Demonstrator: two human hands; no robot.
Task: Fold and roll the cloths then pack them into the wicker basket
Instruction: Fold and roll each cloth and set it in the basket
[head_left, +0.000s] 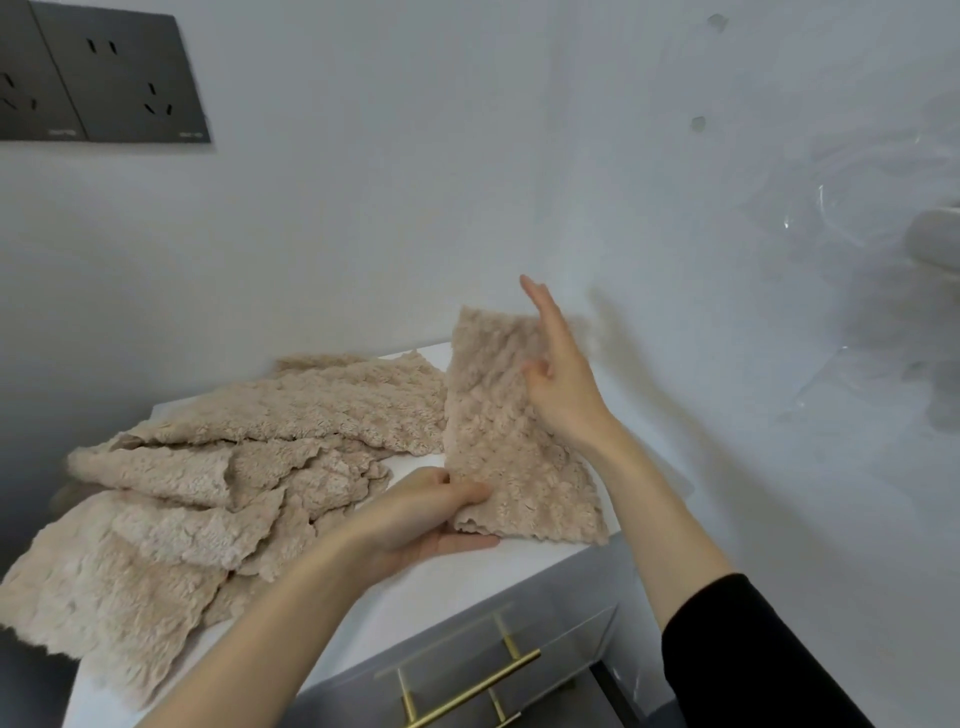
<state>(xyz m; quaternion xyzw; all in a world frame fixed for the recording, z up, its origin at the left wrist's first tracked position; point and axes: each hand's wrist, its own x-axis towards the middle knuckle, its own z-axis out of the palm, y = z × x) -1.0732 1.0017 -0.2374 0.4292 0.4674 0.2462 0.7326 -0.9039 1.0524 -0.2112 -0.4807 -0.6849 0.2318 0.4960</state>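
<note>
A folded beige fluffy cloth (498, 415) lies as a long strip on the white cabinet top (415, 597), its far end lifted against the wall. My left hand (431, 514) pinches the strip's near left corner between thumb and fingers. My right hand (558, 374) rests flat on the strip's right side, fingers straight and pointing up. A heap of several more beige cloths (208, 493) lies unfolded to the left. No wicker basket is in view.
The white wall (467, 182) stands right behind the cabinet, with dark sockets (104, 78) at upper left. The grey drawer front has a brass handle (467, 686). Clear plastic film (857, 234) hangs at the right.
</note>
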